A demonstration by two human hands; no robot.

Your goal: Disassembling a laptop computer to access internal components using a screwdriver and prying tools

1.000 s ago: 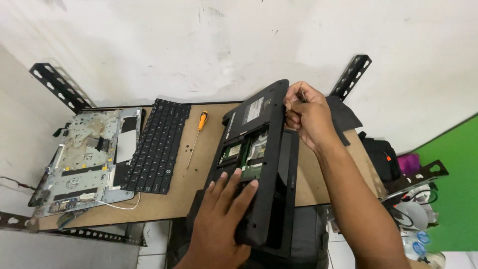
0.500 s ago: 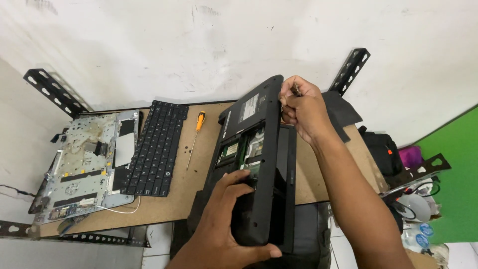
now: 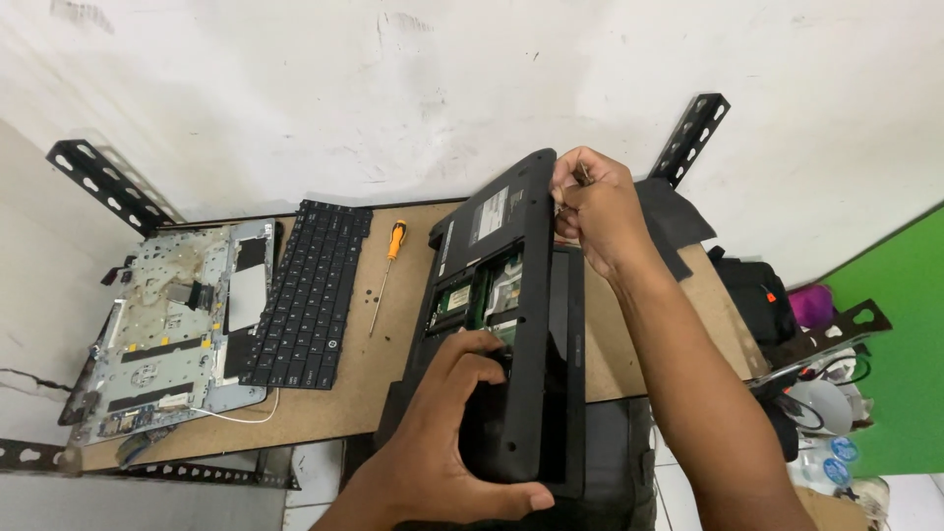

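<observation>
Your left hand (image 3: 447,447) clamps the near end of the black laptop base (image 3: 511,324) while your right hand (image 3: 595,206) pinches its far edge.

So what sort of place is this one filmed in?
Probably a small electronics repair bench: both hands grip an opened black laptop base, with a detached keyboard, a stripped metal frame and a screwdriver alongside.

Detached keyboard (image 3: 310,295), orange-handled screwdriver (image 3: 385,270), silver palmrest frame (image 3: 172,334) on wooden table (image 3: 374,383).
</observation>
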